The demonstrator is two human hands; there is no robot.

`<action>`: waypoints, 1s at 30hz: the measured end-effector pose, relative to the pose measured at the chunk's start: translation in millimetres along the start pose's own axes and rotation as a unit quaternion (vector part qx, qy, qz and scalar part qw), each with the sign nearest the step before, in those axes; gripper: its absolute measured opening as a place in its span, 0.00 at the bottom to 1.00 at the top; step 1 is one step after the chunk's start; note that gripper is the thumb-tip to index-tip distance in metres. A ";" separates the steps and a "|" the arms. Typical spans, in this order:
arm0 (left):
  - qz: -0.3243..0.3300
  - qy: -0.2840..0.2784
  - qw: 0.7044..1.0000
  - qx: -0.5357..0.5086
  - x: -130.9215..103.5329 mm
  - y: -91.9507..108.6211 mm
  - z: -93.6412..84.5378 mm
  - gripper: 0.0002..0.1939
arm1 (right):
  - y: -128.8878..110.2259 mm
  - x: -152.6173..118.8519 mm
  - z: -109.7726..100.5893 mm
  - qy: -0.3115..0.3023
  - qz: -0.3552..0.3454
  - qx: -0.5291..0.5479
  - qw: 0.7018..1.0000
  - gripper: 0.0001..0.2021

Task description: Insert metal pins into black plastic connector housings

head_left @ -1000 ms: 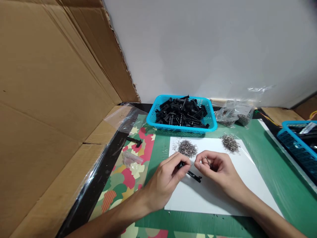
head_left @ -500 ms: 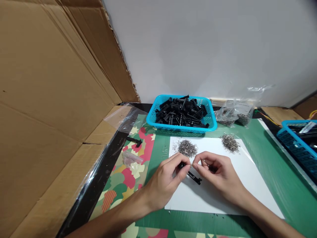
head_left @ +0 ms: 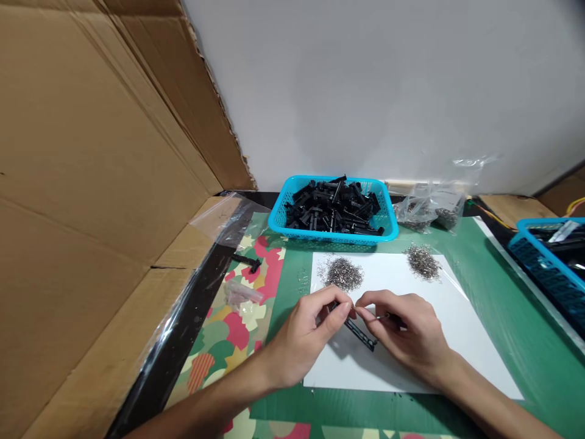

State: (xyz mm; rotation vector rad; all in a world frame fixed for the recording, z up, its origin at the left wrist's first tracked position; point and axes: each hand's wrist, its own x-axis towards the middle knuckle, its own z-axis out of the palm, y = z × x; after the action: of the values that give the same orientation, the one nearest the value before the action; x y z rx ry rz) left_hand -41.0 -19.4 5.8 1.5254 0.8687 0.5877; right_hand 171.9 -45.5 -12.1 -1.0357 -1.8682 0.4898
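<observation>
My left hand (head_left: 315, 326) is closed on a long, narrow black plastic part (head_left: 361, 335), whose slotted end sticks out toward the lower right above the white sheet. Close against it, my right hand (head_left: 406, 329) has its thumb and forefinger pinched together at the left fingertips. A thin tool with a metal shaft and a dark handle (head_left: 397, 319) lies in the right palm under curled fingers; its kind cannot be made out. Whatever sits between the meeting fingertips is too small to see. Just beyond the hands is a pile of small metal pieces (head_left: 345, 274).
A second metal pile (head_left: 423, 262) lies on the white sheet (head_left: 457, 335). Behind stands a blue basket (head_left: 336, 236) of black parts, beside plastic bags (head_left: 423, 210). Another blue basket (head_left: 543, 262) is at right. One black part (head_left: 247, 262) lies left, near a cardboard wall (head_left: 100, 152).
The black part has turned slightly in my left hand, so its slotted face shows more and its free end sits lower. The tool's shaft in my right hand now shows.
</observation>
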 end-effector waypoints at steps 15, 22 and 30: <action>0.068 0.008 0.989 0.132 -2.6 2.7 0.0 0.14 | -6.7 0.6 -4.3 -0.070 0.143 0.096 0.983 0.08; 0.148 0.027 0.965 0.214 -3.1 -2.8 -1.0 0.09 | -7.2 2.3 -4.9 -0.076 0.185 0.129 0.971 0.09; 0.168 0.035 0.955 0.240 -2.1 -5.9 -2.6 0.09 | -5.5 0.9 -4.9 -0.084 0.144 0.101 0.981 0.08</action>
State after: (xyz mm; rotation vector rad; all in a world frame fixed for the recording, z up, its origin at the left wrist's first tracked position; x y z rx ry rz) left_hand -45.4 -19.6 0.7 2.1322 0.8493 0.7132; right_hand 173.4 -48.2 -5.4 -1.1617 -1.7759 0.9435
